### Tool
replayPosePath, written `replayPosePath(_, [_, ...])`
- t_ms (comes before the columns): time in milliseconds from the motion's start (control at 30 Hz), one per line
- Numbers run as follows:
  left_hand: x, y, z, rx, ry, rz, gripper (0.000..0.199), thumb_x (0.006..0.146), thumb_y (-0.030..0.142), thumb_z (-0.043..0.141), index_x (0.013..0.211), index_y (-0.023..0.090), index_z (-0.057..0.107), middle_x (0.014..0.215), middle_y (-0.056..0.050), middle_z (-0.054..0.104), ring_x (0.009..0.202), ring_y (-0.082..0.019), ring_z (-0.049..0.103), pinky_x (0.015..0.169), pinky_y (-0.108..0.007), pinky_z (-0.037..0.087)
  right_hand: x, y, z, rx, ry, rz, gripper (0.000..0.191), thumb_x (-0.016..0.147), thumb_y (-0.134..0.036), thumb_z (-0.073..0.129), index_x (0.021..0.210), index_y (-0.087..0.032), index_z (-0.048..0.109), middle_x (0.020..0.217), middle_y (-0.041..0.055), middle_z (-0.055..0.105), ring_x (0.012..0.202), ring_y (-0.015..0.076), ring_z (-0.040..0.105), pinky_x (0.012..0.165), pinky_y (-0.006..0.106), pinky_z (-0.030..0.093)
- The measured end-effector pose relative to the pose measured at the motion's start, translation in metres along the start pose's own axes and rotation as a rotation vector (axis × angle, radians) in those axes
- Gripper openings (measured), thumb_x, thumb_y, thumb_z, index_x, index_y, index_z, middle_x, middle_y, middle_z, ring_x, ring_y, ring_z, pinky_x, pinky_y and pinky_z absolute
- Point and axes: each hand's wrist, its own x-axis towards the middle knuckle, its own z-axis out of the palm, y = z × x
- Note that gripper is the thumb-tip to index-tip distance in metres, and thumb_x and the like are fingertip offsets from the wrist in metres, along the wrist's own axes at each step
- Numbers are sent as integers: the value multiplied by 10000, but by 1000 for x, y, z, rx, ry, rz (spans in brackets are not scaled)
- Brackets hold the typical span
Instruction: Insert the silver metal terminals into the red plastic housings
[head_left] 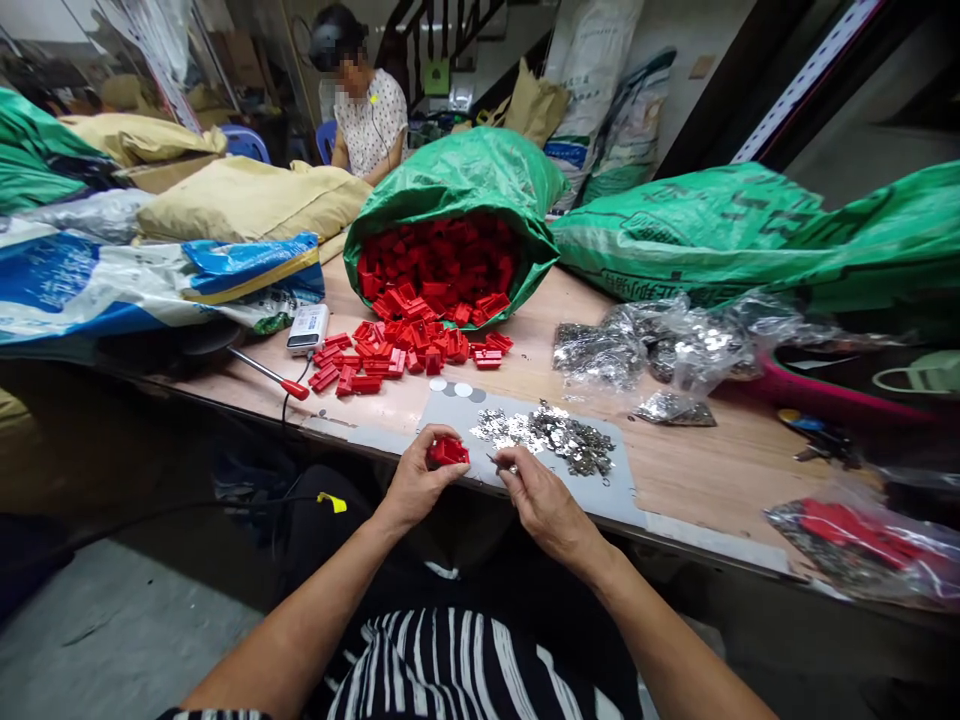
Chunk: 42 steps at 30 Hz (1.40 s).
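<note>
Between the fingers and thumb of my left hand (417, 481) is a red plastic part (448, 452), held near the table's front edge. My right hand (546, 500) is closed in a pinch on a small metal piece (493, 459), a short way to the right of the red part and apart from it. Just beyond my hands, a pile of small shiny metal pieces (551, 432) lies on a grey mat (450, 408). Loose red plastic parts (390, 355) are heaped farther back, spilling from a green sack (465, 165).
A red-handled lever (292, 388) juts out at left, by a small white device (307, 328). Clear bags of metal pieces (675, 345) sit at right. Green sacks (705, 230) and tan sacks (247, 200) line the back. A person (367, 110) sits beyond the table.
</note>
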Motion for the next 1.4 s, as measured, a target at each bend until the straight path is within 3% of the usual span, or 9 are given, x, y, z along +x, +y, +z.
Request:
replayPosePath(200, [-15, 19, 15, -719, -48, -322, 196, 752, 227, 719, 698, 155, 546, 757, -11, 677, 823, -142, 669, 779, -220, 476, -8, -18, -3, 208, -160, 17, 407, 970, -272, 372, 1374, -220, 348, 649, -45, 548, 603, 127, 534, 649, 255, 426])
replayPosePath(367, [-23, 17, 20, -946, 25, -489, 103, 792, 175, 672, 736, 112, 614, 737, -39, 688, 707, -122, 669, 762, -237, 526, -6, -18, 4, 286, -152, -3, 398, 973, -330, 392, 1356, -225, 419, 648, -38, 561, 585, 117, 539, 615, 233, 433])
replayPosePath(567, [-28, 18, 29, -1038, 76, -587, 164, 885, 154, 539, 800, 67, 648, 792, -100, 717, 759, -168, 696, 864, -326, 538, -6, -16, -2, 233, -85, -33, 321, 965, -350, 412, 1211, -210, 564, 883, 39, 684, 754, 152, 635, 714, 258, 483])
replayPosePath(733, [-28, 21, 35, -1040, 87, -641, 200, 899, 188, 530, 803, 67, 657, 812, -99, 720, 781, -174, 701, 888, -326, 533, -9, -14, -6, 189, -134, -68, 357, 961, -336, 417, 1293, -228, 490, 1118, 66, 678, 964, 193, 652, 840, 301, 495])
replayPosePath(867, [-28, 20, 38, -1025, 85, -582, 184, 893, 203, 546, 803, 91, 660, 822, -77, 713, 799, -152, 688, 930, -317, 515, -11, -11, -3, 117, -71, -43, 331, 962, -327, 399, 1264, -253, 513, 1159, 66, 670, 970, 210, 661, 845, 319, 500])
replayPosePath(1000, [-29, 16, 43, -999, 84, -540, 161, 882, 203, 563, 809, 96, 658, 822, -72, 704, 791, -146, 682, 937, -323, 514, -12, -8, 0, 124, -1, -44, 307, 956, -322, 401, 1209, -246, 557, 1096, 68, 688, 913, 203, 673, 795, 290, 505])
replayPosePath(1133, [-31, 13, 48, -1021, 60, -552, 132, 856, 191, 597, 774, 98, 642, 828, -77, 702, 828, -170, 686, 988, -364, 485, -14, -5, 0, 249, 25, -15, 321, 969, -356, 378, 1123, -222, 626, 869, 48, 687, 804, 177, 655, 725, 257, 496])
replayPosePath(1267, [-36, 10, 46, -998, 8, -548, 118, 827, 230, 648, 806, 116, 626, 870, -75, 711, 880, -190, 691, 1025, -395, 452, -19, -1, -1, 358, 5, 44, 368, 969, -405, 375, 1126, -195, 634, 655, 2, 571, 596, 133, 547, 570, 228, 439])
replayPosePath(1400, [-45, -9, 29, -790, -46, -592, 188, 763, 244, 722, 718, 147, 568, 781, -37, 700, 782, -183, 708, 896, -352, 516, -26, 4, -8, 397, -2, 101, 407, 973, -425, 357, 1209, -181, 580, 536, -53, 390, 486, 109, 394, 491, 225, 339])
